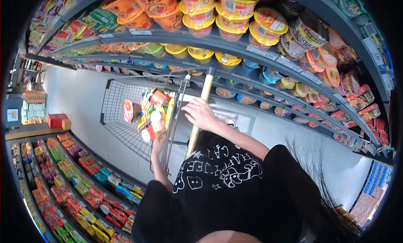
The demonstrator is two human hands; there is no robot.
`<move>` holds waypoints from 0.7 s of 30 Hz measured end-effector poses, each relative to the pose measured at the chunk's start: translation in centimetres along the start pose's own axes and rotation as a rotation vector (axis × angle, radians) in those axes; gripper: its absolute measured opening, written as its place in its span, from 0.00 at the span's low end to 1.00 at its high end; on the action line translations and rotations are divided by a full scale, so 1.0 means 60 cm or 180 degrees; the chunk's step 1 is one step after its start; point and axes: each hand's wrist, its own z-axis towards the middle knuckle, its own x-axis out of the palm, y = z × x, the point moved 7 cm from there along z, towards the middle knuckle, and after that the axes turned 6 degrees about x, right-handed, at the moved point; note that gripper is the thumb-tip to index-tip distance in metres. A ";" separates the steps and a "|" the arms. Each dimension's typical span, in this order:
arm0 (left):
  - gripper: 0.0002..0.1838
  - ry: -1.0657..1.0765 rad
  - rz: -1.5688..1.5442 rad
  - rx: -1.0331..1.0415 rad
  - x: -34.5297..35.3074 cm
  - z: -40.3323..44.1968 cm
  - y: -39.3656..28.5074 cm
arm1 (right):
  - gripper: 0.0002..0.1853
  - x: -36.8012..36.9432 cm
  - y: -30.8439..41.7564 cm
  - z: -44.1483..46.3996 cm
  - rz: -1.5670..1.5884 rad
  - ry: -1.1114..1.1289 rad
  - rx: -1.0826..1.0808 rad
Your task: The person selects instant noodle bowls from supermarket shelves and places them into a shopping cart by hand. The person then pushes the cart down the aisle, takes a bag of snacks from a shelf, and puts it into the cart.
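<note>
My left hand (158, 144) reaches over the near side of the shopping cart (121, 133), with its fingers closed round a red-and-white cup (148, 134), partly hidden behind them. Right above it is another cup (158, 117) with a pale top. Several bright packets and a red tub (158, 98) lie heaped in the wire basket, and a round red-and-white pack (128, 111) sits apart from them. My right hand (199, 113) lies over the cart's gold handle bar (206, 88), its fingers stretched out and not wrapped round it.
A long shelf (168, 36) with yellow noodle tubs (198, 16) and orange tubs (157, 6) runs along the far side. Another shelf (79, 171) of colourful packets stands at lower left. Between them is a grey tiled floor (86, 90). A red box (56, 120) stands at the aisle's left.
</note>
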 end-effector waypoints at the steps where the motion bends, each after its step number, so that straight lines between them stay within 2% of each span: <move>1: 0.23 -0.0173 -0.0029 -0.0164 0.007 -0.045 -0.131 | 0.16 -0.001 -0.002 0.000 0.0075 0.0182 0.0079; 2: 0.23 -0.0177 -0.0042 -0.0127 0.020 -0.059 -0.192 | 0.16 -0.014 0.006 0.004 0.0045 0.0166 0.0057; 3: 0.23 -0.0485 0.0193 0.0192 0.020 -0.069 -0.245 | 0.20 -0.039 0.008 0.009 0.0609 -0.0046 0.0343; 4: 0.23 -0.0797 0.0423 0.0498 0.015 -0.072 -0.273 | 0.25 -0.056 0.001 0.011 0.1180 -0.0248 0.0629; 5: 0.22 -0.1104 0.0934 0.0578 0.008 -0.061 -0.262 | 0.30 -0.067 -0.009 0.017 0.1269 -0.0276 0.0614; 6: 0.22 -0.1110 0.0911 0.0578 0.010 -0.057 -0.273 | 0.31 -0.088 -0.017 0.024 0.1265 -0.0572 0.0562; 8: 0.21 -0.1131 0.0119 0.0790 0.014 -0.047 -0.318 | 0.32 -0.159 -0.019 0.047 0.0988 -0.0995 0.0490; 11: 0.21 -0.1367 -0.0018 0.1421 0.021 -0.048 -0.408 | 0.31 -0.266 -0.033 0.068 0.0962 -0.1803 0.0434; 14: 0.20 -0.0969 -0.0269 0.1699 0.074 -0.046 -0.456 | 0.31 -0.365 -0.038 0.081 0.0881 -0.2600 0.0223; 15: 0.20 -0.1137 0.0784 0.1694 0.087 -0.050 -0.459 | 0.32 -0.393 -0.041 0.086 0.0801 -0.2772 0.0131; 16: 0.20 -0.1153 0.0751 0.1690 0.090 -0.052 -0.462 | 0.32 -0.419 -0.042 0.091 0.0726 -0.2945 0.0036; 18: 0.18 -0.0648 0.2777 0.1443 0.121 -0.051 -0.463 | 0.33 -0.456 -0.035 0.108 0.0302 -0.3022 -0.0053; 19: 0.17 -0.0849 0.2790 0.1670 0.119 -0.050 -0.463 | 0.35 -0.468 -0.044 0.119 0.0318 -0.2960 -0.0017; 21: 0.18 -0.0971 0.2598 0.1585 0.116 -0.048 -0.460 | 0.38 -0.480 -0.051 0.152 0.0125 -0.2847 0.0012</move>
